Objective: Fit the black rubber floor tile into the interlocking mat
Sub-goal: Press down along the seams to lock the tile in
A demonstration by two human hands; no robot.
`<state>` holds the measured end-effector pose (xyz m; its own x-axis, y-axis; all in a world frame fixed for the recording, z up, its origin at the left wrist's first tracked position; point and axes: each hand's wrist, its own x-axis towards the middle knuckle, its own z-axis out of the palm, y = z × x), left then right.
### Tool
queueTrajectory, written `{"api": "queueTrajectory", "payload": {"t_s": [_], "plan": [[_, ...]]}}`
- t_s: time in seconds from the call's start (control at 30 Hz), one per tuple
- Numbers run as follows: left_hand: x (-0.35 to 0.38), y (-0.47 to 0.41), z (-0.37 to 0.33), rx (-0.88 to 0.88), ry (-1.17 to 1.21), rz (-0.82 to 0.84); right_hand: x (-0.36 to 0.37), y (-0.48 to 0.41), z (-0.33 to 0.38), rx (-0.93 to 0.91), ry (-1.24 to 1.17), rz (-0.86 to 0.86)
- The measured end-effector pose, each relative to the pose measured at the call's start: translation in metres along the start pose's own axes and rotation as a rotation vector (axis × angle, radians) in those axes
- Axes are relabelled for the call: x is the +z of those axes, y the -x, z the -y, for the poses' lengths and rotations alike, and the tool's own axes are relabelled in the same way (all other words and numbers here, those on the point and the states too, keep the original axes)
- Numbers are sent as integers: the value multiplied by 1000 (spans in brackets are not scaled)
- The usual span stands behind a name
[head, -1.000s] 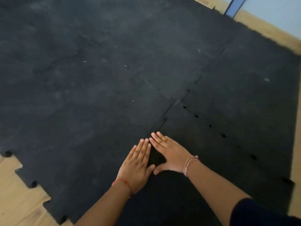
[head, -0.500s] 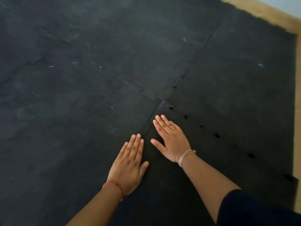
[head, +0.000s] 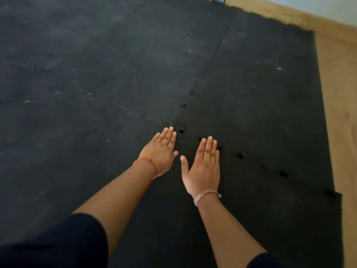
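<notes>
The black rubber floor tile lies flat at the near right, its toothed far edge meeting the interlocking mat along a seam marked by small dark gaps. My left hand, with a red thread at the wrist, presses flat by the corner where the seams cross. My right hand, with a tan band at the wrist, lies flat on the tile just short of the seam, fingers together and thumb out. Neither hand holds anything.
Bare wooden floor runs along the mat's right side and far edge. A pale wall stands at the top right. A further mat tile lies beyond the seam on the right.
Both hands have slid forward towards the seam corner. My right hand shifted right and now points straight ahead. The view has tilted and moved closer.
</notes>
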<state>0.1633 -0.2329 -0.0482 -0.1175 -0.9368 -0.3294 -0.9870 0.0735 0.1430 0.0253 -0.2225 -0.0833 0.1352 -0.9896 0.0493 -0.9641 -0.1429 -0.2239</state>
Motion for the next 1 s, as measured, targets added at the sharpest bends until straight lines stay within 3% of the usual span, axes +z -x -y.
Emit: {"api": "queueTrajectory", "payload": {"t_s": [0.23,0.4,0.5,0.67,1.0], "plan": [[-16,-19,-7,-41,-97,241,-2,-4,1,1,25,134],[-17,-23,-13,-93,-109,247,-9,-8,0,-10,-3,202],[-15,-14,-23,-121,-59,193,-34,-21,-14,-90,-48,368],[10,1,-84,109,41,118,-66,5,-98,-50,159,459],[-1,-17,-101,18,-115,310,-65,-3,-107,-45,167,631]]}}
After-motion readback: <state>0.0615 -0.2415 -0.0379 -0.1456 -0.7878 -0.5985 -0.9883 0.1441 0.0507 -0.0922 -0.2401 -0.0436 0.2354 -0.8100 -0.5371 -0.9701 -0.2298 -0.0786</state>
